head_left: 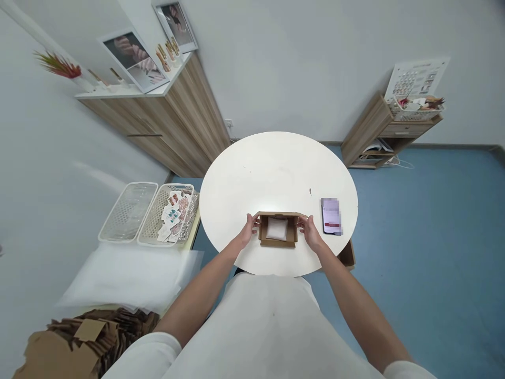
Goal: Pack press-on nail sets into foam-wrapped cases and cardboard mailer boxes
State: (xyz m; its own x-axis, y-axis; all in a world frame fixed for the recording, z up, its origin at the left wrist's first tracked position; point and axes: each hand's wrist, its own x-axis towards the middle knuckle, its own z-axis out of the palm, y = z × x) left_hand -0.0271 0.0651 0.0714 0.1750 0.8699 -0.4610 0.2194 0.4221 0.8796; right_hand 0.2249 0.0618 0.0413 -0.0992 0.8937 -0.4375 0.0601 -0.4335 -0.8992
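Note:
A small brown cardboard box (pixel 278 243) stands with its top open near the front edge of the white table. Inside it lies a white padded packet (pixel 277 229). My left hand (pixel 249 228) grips the box's left side, thumb up near the back corner and fingers along the wall. On the opposite side, my right hand (pixel 309 231) holds the right wall in the same way. Some fingertips are hidden behind the cardboard. A phone (pixel 332 216) with a lit screen lies to the right of my right hand, apart from it.
Small dark bits lie on the round white table (pixel 276 158). At left are a basket of cards (pixel 172 216), another white basket (pixel 128 212), white wrapping sheets (pixel 130 271) and stacked flat cardboard (pixel 59 352). A brown box (pixel 347 256) sits below the table's right edge.

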